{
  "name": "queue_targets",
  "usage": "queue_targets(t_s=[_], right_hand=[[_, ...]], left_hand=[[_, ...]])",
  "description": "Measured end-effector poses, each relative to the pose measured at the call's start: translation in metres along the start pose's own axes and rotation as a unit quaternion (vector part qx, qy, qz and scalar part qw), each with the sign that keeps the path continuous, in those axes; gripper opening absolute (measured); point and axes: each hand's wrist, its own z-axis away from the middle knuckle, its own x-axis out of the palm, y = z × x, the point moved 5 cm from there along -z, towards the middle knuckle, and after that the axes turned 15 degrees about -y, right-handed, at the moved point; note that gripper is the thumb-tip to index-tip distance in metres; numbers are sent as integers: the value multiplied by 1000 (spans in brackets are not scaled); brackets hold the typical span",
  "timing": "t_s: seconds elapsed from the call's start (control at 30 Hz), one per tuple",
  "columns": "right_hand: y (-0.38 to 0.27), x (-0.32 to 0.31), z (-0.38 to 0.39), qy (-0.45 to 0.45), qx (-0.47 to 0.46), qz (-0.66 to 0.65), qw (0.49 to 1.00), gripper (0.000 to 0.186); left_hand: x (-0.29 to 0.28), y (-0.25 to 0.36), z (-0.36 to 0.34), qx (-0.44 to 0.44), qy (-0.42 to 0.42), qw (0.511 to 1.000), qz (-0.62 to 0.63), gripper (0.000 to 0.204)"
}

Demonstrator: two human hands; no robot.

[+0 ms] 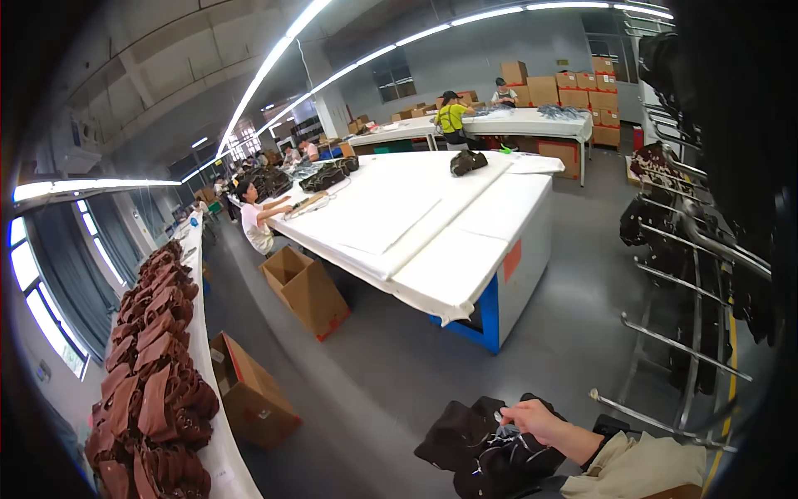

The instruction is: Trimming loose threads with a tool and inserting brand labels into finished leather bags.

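My right hand (532,421) reaches in from the lower right, out of a beige sleeve (636,467) with a dark band at the wrist. Its fingers are closed at the top of a bundle of black cloth pieces (457,434). A small pale strip shows at the fingertips; I cannot make out exactly what it is. The black bundle spreads left of the hand and beneath it, down to the lower edge of the view. My left hand is out of view.
A large white table (465,229) stands ahead. Metal rack bars (677,341) with dark cloth jut out at right. Reddish-brown bundles (158,374) line a long table at left, beside open cartons (249,391). Several people work farther off, one in a yellow top (451,118).
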Motion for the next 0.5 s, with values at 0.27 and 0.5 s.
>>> queue_targets(t_s=[0.27,0.5], right_hand=[[-84,-120,-90,175,-27,55,983,23],[-223,-220,-104,421,-211,138,871,31]], left_hand=[[108,-9,-98,34,-6,999,13,20],[244,-8,-229,-22,-62,997,-36,17]])
